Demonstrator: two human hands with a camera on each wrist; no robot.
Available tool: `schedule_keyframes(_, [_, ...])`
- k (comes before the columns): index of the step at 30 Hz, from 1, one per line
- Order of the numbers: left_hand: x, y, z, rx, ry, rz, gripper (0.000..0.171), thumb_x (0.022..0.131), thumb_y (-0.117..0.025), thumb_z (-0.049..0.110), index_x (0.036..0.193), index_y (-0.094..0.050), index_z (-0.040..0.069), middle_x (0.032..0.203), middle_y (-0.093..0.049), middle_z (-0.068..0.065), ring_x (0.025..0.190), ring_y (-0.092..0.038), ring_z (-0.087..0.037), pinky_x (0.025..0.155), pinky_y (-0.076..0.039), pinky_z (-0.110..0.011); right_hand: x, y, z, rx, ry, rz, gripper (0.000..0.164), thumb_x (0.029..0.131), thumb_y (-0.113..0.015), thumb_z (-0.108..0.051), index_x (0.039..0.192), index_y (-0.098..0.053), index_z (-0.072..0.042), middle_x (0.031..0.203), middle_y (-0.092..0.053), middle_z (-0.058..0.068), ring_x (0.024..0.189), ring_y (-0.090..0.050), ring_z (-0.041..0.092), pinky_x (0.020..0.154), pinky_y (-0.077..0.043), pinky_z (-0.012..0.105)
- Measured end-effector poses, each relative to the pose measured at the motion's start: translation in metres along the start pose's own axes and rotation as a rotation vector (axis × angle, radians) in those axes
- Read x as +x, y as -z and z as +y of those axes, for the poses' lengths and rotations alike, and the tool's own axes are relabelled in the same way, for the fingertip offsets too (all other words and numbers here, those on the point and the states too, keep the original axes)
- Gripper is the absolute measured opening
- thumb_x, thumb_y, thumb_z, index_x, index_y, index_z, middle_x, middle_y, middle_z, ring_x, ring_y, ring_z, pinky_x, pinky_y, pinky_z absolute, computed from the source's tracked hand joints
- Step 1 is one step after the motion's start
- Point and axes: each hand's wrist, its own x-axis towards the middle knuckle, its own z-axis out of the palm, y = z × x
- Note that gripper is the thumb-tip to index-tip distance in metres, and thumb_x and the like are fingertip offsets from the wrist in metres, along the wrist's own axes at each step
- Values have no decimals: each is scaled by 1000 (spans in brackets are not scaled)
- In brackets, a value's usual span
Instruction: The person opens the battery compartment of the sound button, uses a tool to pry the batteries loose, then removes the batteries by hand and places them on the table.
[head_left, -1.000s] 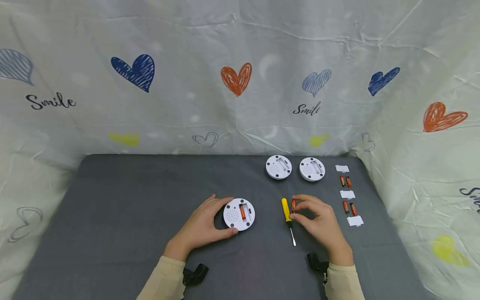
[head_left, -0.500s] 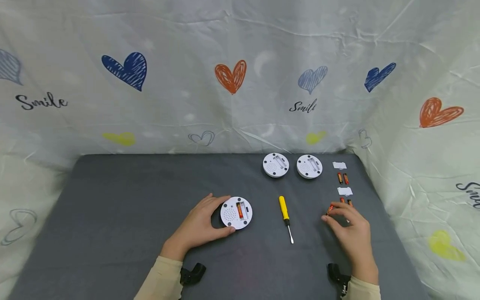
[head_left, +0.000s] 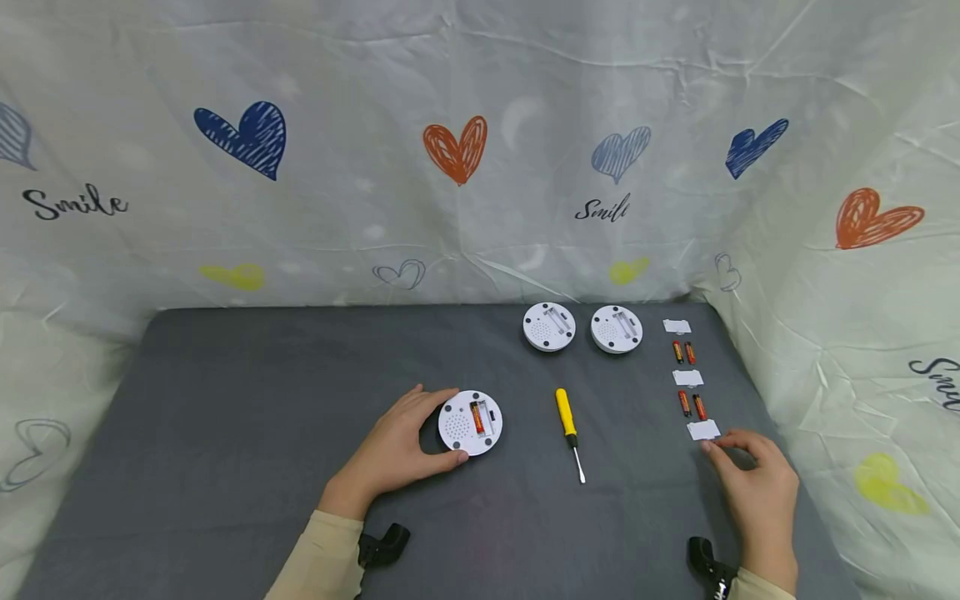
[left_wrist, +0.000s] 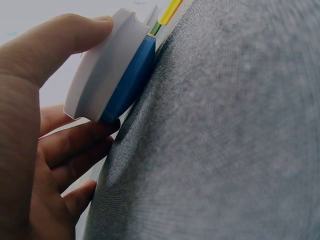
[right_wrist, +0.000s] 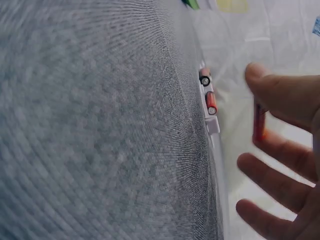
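My left hand [head_left: 401,450] grips a round white device [head_left: 454,425] by its rim, thumb on the near side and fingers on the far side. Its battery compartment faces up, with one red-and-black battery [head_left: 477,417] in it and one slot bare. The left wrist view shows a blue lower part [left_wrist: 131,82] under the white shell. My right hand [head_left: 757,479] is at the right, just by the nearest white battery cover [head_left: 703,430]. Between its thumb and index finger it pinches another battery [right_wrist: 259,121], plain in the right wrist view but hidden by the fingers from the head camera.
A yellow-handled screwdriver [head_left: 566,417] lies between the hands. Two more round devices, one left [head_left: 549,326] and one right [head_left: 617,329], stand at the back. Paired batteries [head_left: 684,352] and further white covers, one middle [head_left: 687,378] and one far [head_left: 677,327], line the right side.
My right hand has moved rightward from beside the screwdriver, past the batteries, to the nearest cover, with the battery still pinched. The left hand keeps its hold on the device.
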Motion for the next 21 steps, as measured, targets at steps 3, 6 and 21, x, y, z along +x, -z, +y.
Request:
schedule_keyframes(3, [0, 0, 0, 2, 4, -1, 89, 84, -94, 53, 160, -57, 22, 155, -62, -2, 158, -38, -42, 127, -33, -64, -1, 0, 1, -59, -66, -47, 19, 80, -98, -8, 88, -81, -5, 103, -77, 12, 96, -63, 13, 84, -43, 20])
schedule_keyframes(6, [0, 0, 0, 3, 11, 2, 89, 84, -93, 54, 160, -57, 22, 155, -62, -3, 158, -38, -42, 126, -34, -65, -1, -1, 4, -88, -105, -91, 20, 82, -98, -14, 89, -81, -7, 103, -76, 13, 97, -67, 26, 84, -45, 27])
schedule_keyframes(21, [1, -1, -1, 12, -14, 7, 89, 84, -93, 54, 159, -57, 21, 154, -63, -1, 157, -42, -38, 129, -32, -61, -1, -4, 8, -178, -102, -241, 19, 89, -94, -22, 95, -83, -8, 115, -75, 21, 110, -69, 43, 94, -51, 62])
